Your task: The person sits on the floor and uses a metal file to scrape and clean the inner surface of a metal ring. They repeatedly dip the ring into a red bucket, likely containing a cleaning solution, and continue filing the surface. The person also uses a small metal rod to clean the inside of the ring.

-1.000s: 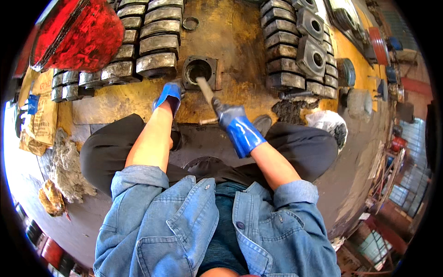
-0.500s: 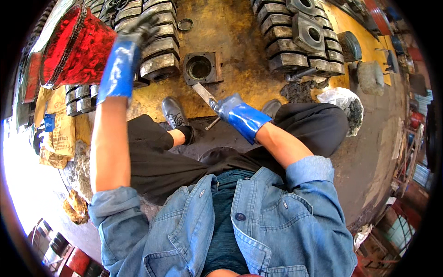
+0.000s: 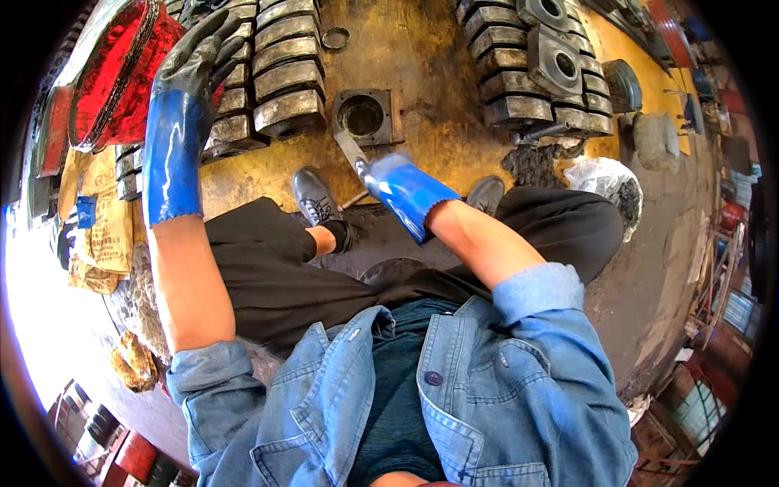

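Biggest thing here is the yellowish, grimy floor (image 3: 438,73) the person is sitting on, legs in black trousers (image 3: 268,276) stretched out, denim jacket (image 3: 454,398) filling the bottom of the view. Up top there are 2 batches of grey metal blocks, the left stack (image 3: 280,81) in rows and the right stack (image 3: 527,81) with a couple of square pieces with holes on top. A red curved metal part (image 3: 114,81) sits at the far left, just beside the left stack. Between the 2 stacks lies a square metal housing (image 3: 365,116) with a round bore, flat on the floor, near the feet. The left hand (image 3: 195,57), in a blue glove with a dark palm, is raised up over the red part and the left stack's edge, fingers loosely spread; can't tell if it touches anything. The right hand (image 3: 398,183), same blue glove, is wrapped around a flat metal scraper (image 3: 351,150), blade tip pointing up at the housing's lower edge, just short of the bore. Small metal ring (image 3: 334,38) lies alone up top.
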Tool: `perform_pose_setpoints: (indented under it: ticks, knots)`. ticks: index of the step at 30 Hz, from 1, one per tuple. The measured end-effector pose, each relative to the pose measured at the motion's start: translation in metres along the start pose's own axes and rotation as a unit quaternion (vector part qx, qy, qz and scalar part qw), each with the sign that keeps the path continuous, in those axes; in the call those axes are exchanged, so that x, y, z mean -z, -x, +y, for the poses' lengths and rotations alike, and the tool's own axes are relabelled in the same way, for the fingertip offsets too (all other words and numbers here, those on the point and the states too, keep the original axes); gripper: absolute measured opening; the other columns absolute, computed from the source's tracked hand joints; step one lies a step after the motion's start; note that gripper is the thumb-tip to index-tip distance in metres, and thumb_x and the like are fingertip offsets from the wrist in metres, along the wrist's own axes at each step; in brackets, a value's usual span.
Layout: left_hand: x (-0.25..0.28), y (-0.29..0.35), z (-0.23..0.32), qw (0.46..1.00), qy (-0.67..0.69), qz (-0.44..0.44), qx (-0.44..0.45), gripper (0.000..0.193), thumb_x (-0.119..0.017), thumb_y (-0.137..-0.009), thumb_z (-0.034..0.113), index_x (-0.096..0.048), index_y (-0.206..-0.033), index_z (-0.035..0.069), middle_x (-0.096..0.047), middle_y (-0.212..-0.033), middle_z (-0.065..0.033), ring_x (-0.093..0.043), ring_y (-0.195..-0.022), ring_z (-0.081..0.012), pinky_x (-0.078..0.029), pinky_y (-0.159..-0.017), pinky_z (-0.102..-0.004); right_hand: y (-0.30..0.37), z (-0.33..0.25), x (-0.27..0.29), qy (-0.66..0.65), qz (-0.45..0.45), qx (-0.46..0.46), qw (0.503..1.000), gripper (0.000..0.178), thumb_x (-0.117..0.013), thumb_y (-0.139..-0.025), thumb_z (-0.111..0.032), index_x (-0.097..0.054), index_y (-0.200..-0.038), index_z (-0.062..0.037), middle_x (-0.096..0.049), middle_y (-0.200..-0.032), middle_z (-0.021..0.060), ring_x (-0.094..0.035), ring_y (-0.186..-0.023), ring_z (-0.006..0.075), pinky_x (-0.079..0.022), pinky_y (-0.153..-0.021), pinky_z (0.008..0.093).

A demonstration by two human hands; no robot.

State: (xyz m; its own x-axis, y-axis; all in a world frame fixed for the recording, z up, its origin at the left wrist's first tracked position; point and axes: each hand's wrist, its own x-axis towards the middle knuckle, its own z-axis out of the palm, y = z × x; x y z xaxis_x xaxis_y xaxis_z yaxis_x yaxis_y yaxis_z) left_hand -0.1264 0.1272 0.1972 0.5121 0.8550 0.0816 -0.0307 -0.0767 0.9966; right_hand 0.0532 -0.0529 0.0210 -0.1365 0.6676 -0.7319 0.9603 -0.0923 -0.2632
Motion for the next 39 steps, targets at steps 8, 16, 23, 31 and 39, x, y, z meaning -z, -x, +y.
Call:
perform_pose_setpoints:
  ticks: [8, 16, 23, 31, 39]
  knots:
    - [-0.009, 0.012, 0.038, 0.997, -0.014, 0.078, -0.001, 0.050, -0.055, -0.092, 0.026, -0.043, -0.133, 0.000, -0.054, -0.126, -0.0146, -0.054, -0.112, -0.0225, -0.042, -0.097, -0.0325, -0.031, -0.036, 0.011, -0.200, 0.101, -0.149, 0.963, 0.066, -0.012, -0.098, -0.041, -0.063, -0.109, 0.0007, -0.061, -0.112, 0.0189, -0.059, -0.105, 0.0355, -0.042, -0.096, 0.0431]
    - [-0.001, -0.003, 0.017, 0.996, -0.035, 0.078, -0.006, 0.047, -0.053, -0.094, 0.025, -0.044, -0.133, 0.001, -0.054, -0.127, -0.0153, -0.054, -0.114, -0.0235, -0.041, -0.099, -0.0337, -0.052, -0.017, 0.031, -0.072, 0.094, -0.117, 0.986, 0.064, -0.012, -0.099, -0.038, -0.063, -0.111, -0.0021, -0.063, -0.112, 0.0154, -0.059, -0.106, 0.0311, -0.045, -0.092, 0.0406]
    - [0.001, -0.018, 0.010, 0.996, -0.048, 0.075, -0.003, 0.045, -0.051, -0.094, 0.024, -0.045, -0.133, 0.002, -0.054, -0.128, -0.0159, -0.053, -0.116, -0.0245, -0.039, -0.101, -0.0348, -0.058, -0.013, 0.043, -0.101, 0.105, -0.147, 0.978, 0.055, -0.021, -0.098, -0.036, -0.064, -0.111, -0.0041, -0.062, -0.115, 0.0147, -0.060, -0.106, 0.0326, -0.046, -0.092, 0.0405]
    - [-0.003, -0.017, 0.009, 0.994, -0.057, 0.078, -0.053, 0.045, -0.058, -0.091, 0.021, -0.047, -0.130, -0.001, -0.058, -0.121, -0.0132, -0.058, -0.104, -0.0189, -0.047, -0.090, -0.0295, -0.016, 0.034, 0.028, -0.073, 0.020, -0.161, 0.984, 0.047, -0.029, -0.098, -0.034, -0.063, -0.112, -0.0041, -0.065, -0.107, 0.0162, -0.062, -0.098, 0.0323, -0.048, -0.088, 0.0418]
    - [-0.014, -0.026, 0.018, 0.989, -0.123, 0.040, -0.071, 0.049, -0.062, -0.089, 0.030, -0.051, -0.126, -0.001, -0.062, -0.114, -0.0081, -0.058, -0.097, -0.0143, -0.046, -0.082, -0.0256, -0.026, 0.050, 0.008, -0.012, 0.046, -0.161, 0.986, 0.038, -0.035, -0.094, -0.027, -0.062, -0.117, -0.0113, -0.064, -0.114, 0.0099, -0.063, -0.101, 0.0287, -0.048, -0.086, 0.0449]
